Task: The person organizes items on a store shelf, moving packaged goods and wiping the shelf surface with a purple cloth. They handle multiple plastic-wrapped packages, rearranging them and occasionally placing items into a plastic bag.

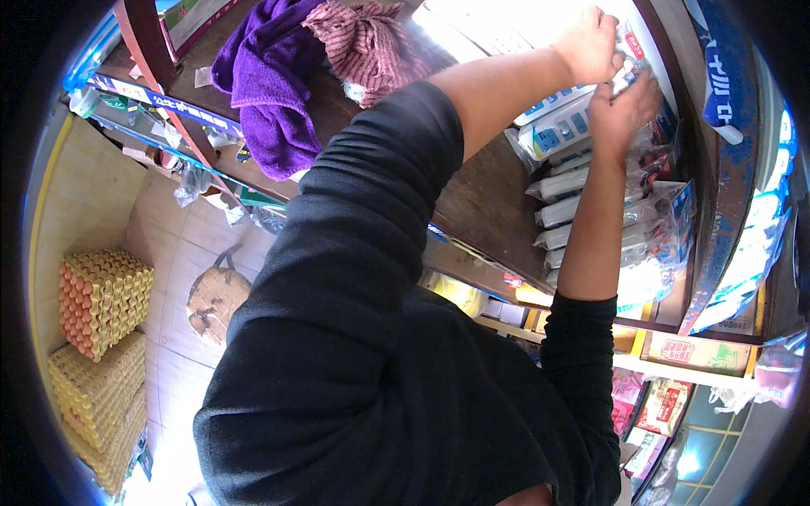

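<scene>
Both of my hands are at the far right end of a brown wooden shelf point(484, 202). My left hand point(588, 50) has its fingers curled at a clear plastic packet point(631, 49) with a red label and white contents. Just below it, my right hand point(626, 114) grips the lower part of the same packet, its thumb raised. The fingertips are partly hidden against the bright background. Under my right hand and forearm lies a row of clear-wrapped white packs point(560, 212). Beside my right wrist is a white pack with blue panels point(557, 134).
A purple towel point(272, 95) and a pink ribbed cloth point(370, 47) lie on the shelf to the left. A dark upright panel point(728, 190) bounds the right side. Egg trays point(104, 303) stand stacked at the lower left, near a cardboard piece point(218, 303) on the tiled floor.
</scene>
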A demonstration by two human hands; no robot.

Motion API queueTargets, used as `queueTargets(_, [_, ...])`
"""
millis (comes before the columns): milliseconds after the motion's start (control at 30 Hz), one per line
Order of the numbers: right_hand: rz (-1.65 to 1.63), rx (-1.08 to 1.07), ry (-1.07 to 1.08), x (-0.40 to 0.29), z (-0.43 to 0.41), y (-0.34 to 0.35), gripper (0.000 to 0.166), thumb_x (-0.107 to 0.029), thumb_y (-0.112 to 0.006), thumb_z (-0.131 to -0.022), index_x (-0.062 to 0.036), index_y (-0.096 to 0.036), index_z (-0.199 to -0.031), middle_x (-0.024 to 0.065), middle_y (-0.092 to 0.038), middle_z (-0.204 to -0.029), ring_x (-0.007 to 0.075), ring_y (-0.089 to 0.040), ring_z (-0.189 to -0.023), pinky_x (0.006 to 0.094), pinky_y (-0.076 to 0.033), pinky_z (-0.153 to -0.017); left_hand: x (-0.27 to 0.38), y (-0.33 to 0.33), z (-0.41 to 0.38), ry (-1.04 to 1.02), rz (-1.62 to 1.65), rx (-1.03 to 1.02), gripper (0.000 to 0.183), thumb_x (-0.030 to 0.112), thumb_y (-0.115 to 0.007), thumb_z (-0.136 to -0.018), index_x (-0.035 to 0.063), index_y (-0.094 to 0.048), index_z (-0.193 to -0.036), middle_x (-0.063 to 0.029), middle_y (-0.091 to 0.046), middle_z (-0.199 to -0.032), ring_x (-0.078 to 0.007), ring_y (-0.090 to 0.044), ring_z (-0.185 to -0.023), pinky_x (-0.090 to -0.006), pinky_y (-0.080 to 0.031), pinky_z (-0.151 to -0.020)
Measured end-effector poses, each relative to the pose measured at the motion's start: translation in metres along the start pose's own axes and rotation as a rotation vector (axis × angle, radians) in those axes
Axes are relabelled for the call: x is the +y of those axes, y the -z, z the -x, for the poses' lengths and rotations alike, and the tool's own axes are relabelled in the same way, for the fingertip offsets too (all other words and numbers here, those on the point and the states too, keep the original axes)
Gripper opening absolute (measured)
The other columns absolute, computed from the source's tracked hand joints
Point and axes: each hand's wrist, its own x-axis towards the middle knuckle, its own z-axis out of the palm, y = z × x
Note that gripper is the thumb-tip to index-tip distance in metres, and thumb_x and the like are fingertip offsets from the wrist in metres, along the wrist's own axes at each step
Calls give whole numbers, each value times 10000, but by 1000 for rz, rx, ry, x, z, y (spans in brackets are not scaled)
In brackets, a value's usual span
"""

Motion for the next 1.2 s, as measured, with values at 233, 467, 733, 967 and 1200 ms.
queueTargets(233, [-30,-35,-111,-10,6,0,784,-242,-654,-774,27,-264,-1399,366,-113,-1448,496,-84,-1358,581,-167,-1088,-14,-21,-8,-140,-58,346,271,115,-545,-782,-71,-496,-972,-295,-510,-923,-450,-510,-814,-515,-451,-773])
queueTargets(467, [-132,47,-233,-19,15,18,876,-268,-676,-764,31,-187,-1426,383,-84,-1443,502,-61,-1357,605,-128,-1079,31,6,-35,525,62,-261,553,486,-613,-825,-30,-674,-1015,-233,-662,-968,-303,-651,-894,-361,-508,-823])
queueTargets(733, [-22,25,-245,-18,23,36,765,-286,-675,-807,-12,-282,-1404,324,-48,-1479,453,-104,-1386,517,-304,-1063,-39,-75,-90,334,-43,-469,456,444,-482,-923,49,-710,-913,-117,-662,-826,-215,-631,-707,-324,-497,-601])
queueTargets(967, [-137,99,-135,-35,33,58,679,-261,-649,-837,-11,-322,-1378,341,-80,-1465,459,-113,-1385,513,-306,-1049,-12,-28,-66,516,495,-568,357,397,-540,-909,81,-696,-852,-46,-579,-701,-139,-491,-558,-283,-395,-494])
queueTargets(1200, [-93,118,-57,-36,34,61,644,-240,-635,-838,12,-344,-1354,349,-162,-1442,457,-166,-1359,515,-174,-1097,6,-22,-67,482,216,-362,341,386,-580,-885,69,-704,-906,-76,-599,-730,-184,-546,-664,-323,-450,-602])
